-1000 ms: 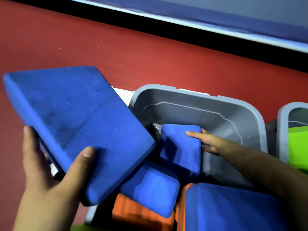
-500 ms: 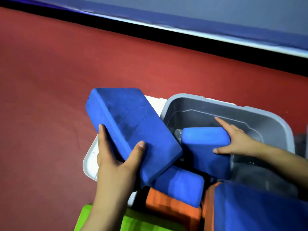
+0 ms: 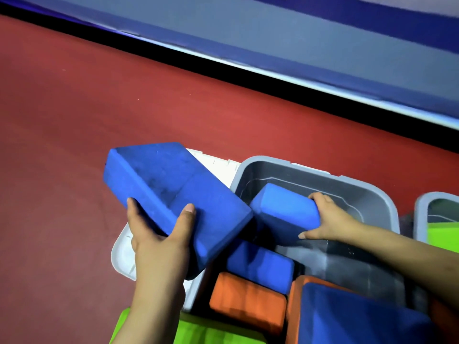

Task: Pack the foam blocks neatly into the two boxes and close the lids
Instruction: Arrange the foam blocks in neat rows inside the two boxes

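**Two hands, two blue blocks**

Left hand (image 3: 159, 240) curled round the near end of a big blue block (image 3: 173, 194), thumb on top, fingers down its left side. Held that block up and tilted, over a white lid (image 3: 124, 254) lying flat on the red floor (image 3: 74, 120). Right hand (image 3: 327, 219) wrapped round the right end of a smaller blue block (image 3: 283, 214), fingers over the far edge, thumb at the near edge. Kept that block tilted inside the grey box (image 3: 360, 189), close to the left wall. Big block's right corner just beside the smaller one; hard to tell if touching.

Grey box open, bare grey bottom seen to the right of the hand. Second grey box (image 3: 422, 209) at the far right edge, with a green block (image 3: 444, 234) inside, only partly seen.

Near the box, more blocks waiting in a heap: another blue block (image 3: 260, 264) lying under the big one, an orange block (image 3: 246, 301) just near of it, a dark blue block (image 3: 355, 316) at the near right resting on more orange foam, and a green block (image 3: 198, 331) at the near edge.

Far away, a black strip (image 3: 248, 68) and a blue wall (image 3: 273, 26) past the red floor.
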{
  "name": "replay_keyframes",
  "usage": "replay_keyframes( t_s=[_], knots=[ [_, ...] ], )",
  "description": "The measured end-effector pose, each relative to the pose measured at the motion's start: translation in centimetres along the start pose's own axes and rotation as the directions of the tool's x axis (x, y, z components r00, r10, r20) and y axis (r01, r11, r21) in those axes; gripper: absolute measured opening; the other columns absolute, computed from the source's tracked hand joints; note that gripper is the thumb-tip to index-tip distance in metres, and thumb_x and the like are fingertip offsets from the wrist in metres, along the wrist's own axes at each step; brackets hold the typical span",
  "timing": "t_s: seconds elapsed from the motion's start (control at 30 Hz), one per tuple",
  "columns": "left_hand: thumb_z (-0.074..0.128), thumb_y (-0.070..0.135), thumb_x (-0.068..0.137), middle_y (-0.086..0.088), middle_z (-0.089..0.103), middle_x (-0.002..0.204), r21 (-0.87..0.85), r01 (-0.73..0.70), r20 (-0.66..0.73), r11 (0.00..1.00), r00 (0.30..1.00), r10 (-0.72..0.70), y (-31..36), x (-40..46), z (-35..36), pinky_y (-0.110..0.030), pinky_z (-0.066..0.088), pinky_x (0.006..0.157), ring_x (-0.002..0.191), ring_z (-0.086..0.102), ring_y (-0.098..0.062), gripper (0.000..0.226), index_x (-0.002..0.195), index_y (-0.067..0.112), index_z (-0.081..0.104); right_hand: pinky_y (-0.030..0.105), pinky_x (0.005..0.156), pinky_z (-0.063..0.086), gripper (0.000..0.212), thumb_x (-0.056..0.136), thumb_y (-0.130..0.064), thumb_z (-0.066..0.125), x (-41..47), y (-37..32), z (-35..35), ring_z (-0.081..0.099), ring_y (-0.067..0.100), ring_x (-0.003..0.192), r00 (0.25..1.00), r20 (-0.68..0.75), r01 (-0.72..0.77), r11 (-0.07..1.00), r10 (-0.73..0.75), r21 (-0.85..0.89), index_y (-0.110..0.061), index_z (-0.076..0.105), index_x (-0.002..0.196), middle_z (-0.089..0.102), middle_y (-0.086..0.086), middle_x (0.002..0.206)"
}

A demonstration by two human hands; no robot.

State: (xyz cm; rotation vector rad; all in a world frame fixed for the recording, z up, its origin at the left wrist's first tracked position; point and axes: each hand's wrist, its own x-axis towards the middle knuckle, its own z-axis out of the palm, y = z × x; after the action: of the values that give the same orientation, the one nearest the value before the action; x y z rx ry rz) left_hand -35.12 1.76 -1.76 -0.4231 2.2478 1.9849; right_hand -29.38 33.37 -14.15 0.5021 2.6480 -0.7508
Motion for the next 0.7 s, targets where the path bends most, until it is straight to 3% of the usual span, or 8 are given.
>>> replay_keyframes(
  t_s=[0.23, 0.33, 0.4, 0.5, 0.6, 0.7],
  knots=[
    [0.072, 0.049, 0.062, 0.010, 0.047, 0.138, -0.001, 0.029, -0.003, 1.000, 1.000, -0.029, 0.7, 0.0, -0.7, -0.035, 0.044, 0.100, 0.118, 0.054, -0.010, 0.103, 0.146, 0.047, 0.013, 0.029, 0.089, 0.043, 0.089, 0.057, -0.051, 0.084, -0.9, -1.1, 2.6, 0.049, 0.020, 0.102, 0.987, 0.158, 0.016, 0.999, -0.023, 0.040, -0.024, 0.034, 0.125, 0.038, 0.002, 0.114],
    [0.071, 0.059, 0.052, 0.009, 0.042, 0.142, 0.019, 0.035, 0.004, 0.999, 0.999, -0.035, 0.7, -0.1, -0.7, -0.041, 0.042, 0.104, 0.121, 0.052, -0.011, 0.111, 0.145, 0.049, 0.011, 0.032, 0.085, 0.046, 0.070, 0.071, -0.050, 0.076, 0.3, -2.5, 4.1, 0.052, 0.023, 0.097, 0.958, 0.281, 0.047, 0.998, -0.058, 0.047, -0.028, 0.033, 0.122, 0.044, 0.008, 0.113],
    [0.070, 0.062, 0.050, 0.011, 0.043, 0.141, 0.036, 0.028, 0.013, 0.999, 1.000, -0.028, 0.7, -0.1, -0.8, -0.043, 0.042, 0.104, 0.121, 0.052, -0.012, 0.112, 0.145, 0.049, 0.012, 0.036, 0.078, 0.046, 0.059, 0.076, -0.044, 0.073, 1.0, -2.9, 4.7, 0.054, 0.025, 0.087, 0.956, 0.290, 0.039, 0.999, -0.047, 0.032, -0.026, 0.031, 0.114, 0.050, 0.010, 0.107],
    [0.070, 0.062, 0.050, 0.009, 0.044, 0.140, 0.045, 0.030, 0.029, 0.999, 0.999, -0.032, 0.7, -0.2, -1.0, -0.044, 0.043, 0.103, 0.120, 0.053, -0.013, 0.110, 0.143, 0.050, 0.014, 0.036, 0.072, 0.047, 0.055, 0.078, -0.039, 0.073, 1.3, -2.8, 4.2, 0.053, 0.026, 0.078, 0.946, 0.323, -0.010, 0.999, -0.004, 0.042, -0.027, 0.027, 0.107, 0.053, 0.009, 0.098],
    [0.070, 0.060, 0.050, 0.008, 0.042, 0.142, 0.029, 0.029, 0.040, 0.999, 0.999, -0.030, 1.5, -0.7, -0.8, -0.042, 0.043, 0.103, 0.120, 0.053, -0.012, 0.113, 0.145, 0.048, 0.011, 0.036, 0.076, 0.045, 0.061, 0.079, -0.041, 0.072, 0.7, -3.1, 4.7, 0.054, 0.029, 0.087, 0.942, 0.336, -0.001, 0.999, 0.013, -0.037, -0.021, 0.029, 0.118, 0.048, 0.010, 0.111],
    [0.070, 0.057, 0.052, 0.009, 0.042, 0.140, 0.013, 0.000, 0.053, 1.000, 0.999, 0.000, 2.1, -1.1, -0.5, -0.040, 0.044, 0.102, 0.117, 0.054, -0.009, 0.113, 0.147, 0.046, 0.010, 0.038, 0.083, 0.047, 0.084, 0.079, -0.045, 0.070, 0.3, -4.4, 4.6, 0.056, 0.036, 0.103, 0.958, 0.285, 0.031, 0.975, 0.033, -0.219, -0.021, 0.020, 0.142, 0.040, 0.016, 0.128]
  ],
)
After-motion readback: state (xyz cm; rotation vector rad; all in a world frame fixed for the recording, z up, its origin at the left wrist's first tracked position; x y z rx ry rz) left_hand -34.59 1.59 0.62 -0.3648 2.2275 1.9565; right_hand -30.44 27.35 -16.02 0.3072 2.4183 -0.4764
